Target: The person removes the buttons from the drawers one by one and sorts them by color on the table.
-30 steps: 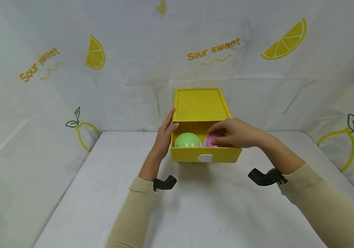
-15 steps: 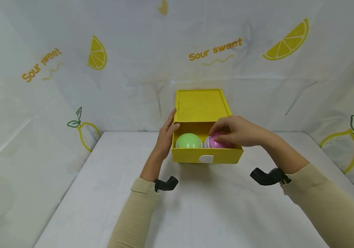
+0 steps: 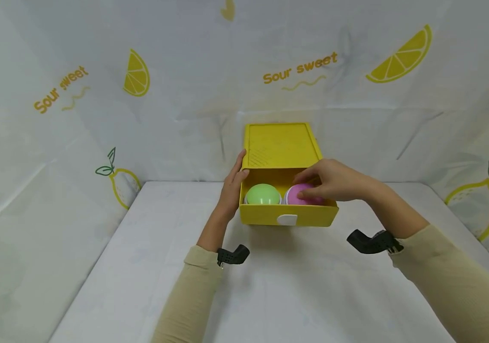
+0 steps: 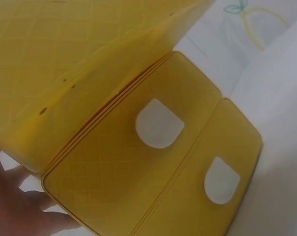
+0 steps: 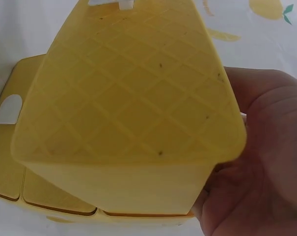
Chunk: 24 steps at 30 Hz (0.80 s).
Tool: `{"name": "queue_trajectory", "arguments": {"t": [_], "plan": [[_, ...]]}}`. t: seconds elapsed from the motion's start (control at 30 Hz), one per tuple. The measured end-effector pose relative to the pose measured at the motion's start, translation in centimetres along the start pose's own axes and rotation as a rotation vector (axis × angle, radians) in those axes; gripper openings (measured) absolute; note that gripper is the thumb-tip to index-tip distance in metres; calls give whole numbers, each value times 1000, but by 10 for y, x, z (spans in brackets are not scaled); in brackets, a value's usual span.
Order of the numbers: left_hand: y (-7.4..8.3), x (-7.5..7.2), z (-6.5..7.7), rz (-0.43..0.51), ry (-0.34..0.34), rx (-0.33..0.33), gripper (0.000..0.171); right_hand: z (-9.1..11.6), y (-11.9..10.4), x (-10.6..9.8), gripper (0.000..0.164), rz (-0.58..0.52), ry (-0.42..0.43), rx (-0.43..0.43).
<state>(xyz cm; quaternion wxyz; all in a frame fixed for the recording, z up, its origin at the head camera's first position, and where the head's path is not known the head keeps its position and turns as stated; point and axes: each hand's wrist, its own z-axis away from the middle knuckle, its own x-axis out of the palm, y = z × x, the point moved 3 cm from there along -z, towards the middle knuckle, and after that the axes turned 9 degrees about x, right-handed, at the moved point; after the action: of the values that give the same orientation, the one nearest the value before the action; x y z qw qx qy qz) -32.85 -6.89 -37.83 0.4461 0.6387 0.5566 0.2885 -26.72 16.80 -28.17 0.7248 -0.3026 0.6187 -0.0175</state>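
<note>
A small yellow drawer cabinet (image 3: 284, 145) stands against the back wall, its top drawer (image 3: 265, 215) pulled out. My left hand (image 3: 230, 193) rests along the cabinet's left side with long, fairly straight fingers, the thumb near the front edge. In the left wrist view its fingers (image 4: 28, 206) lie beside the cabinet. My right hand (image 3: 332, 181) reaches into the drawer and holds a pink round-topped piece (image 3: 303, 195) with a white rim. Left of it in the drawer sits a green round-topped piece (image 3: 263, 194) with a white rim. Their lower parts are hidden by the drawer front.
Below the pulled-out drawer, the left wrist view shows two shut drawers with white handles, the upper handle (image 4: 159, 124) and the lower handle (image 4: 222, 180). A white cloth (image 3: 304, 295) covers the table. White sheeting with lemon prints (image 3: 134, 76) hangs behind and at both sides.
My right hand has shifted slightly, and more of the pink piece shows beneath its fingers. The left hand keeps its place on the cabinet. The whole view has drifted slightly.
</note>
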Motion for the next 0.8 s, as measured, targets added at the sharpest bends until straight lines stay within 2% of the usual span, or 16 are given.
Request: {"name": "queue_trajectory", "arguments": {"t": [0.4, 0.8], "plan": [[2, 2, -1, -3, 10, 5, 58, 2, 5, 2, 26, -44, 7, -24], [2, 2, 0, 23, 46, 0, 58, 1, 10, 3, 26, -195, 9, -135]]}}
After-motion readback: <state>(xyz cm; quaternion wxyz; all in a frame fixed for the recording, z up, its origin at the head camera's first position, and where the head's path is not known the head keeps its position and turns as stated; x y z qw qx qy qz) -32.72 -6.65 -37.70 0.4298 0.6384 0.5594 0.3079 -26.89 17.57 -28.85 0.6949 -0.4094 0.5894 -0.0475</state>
